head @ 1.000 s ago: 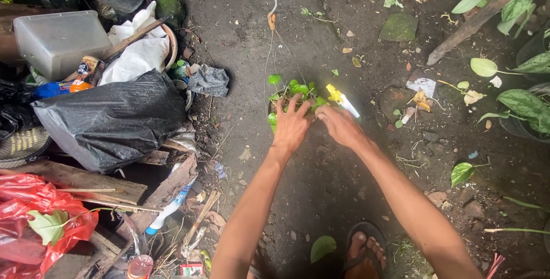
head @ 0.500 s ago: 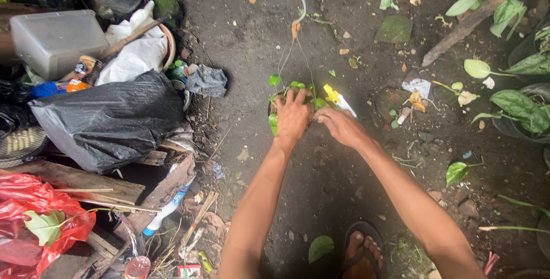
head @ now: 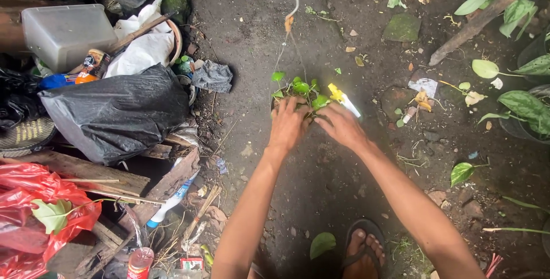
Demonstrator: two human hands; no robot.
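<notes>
Small dark hanging pot of green-leaved plant (head: 298, 93) sits on the dirt ground (head: 321, 176), both hands now pulled nearer its front rim. Left hand (head: 288, 123) cups the rim; right hand (head: 341, 124) pinches among leaves; orange hook hanger (head: 289, 4) trails behind.

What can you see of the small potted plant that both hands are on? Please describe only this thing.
The small potted plant sits on the dark ground in a dark round pot, mostly hidden. Its bright green rounded leaves stand above the rim. Thin hanger wires rise from it to an orange hook. The left hand and the right hand rest on its near side, fingers among the leaves.
</notes>
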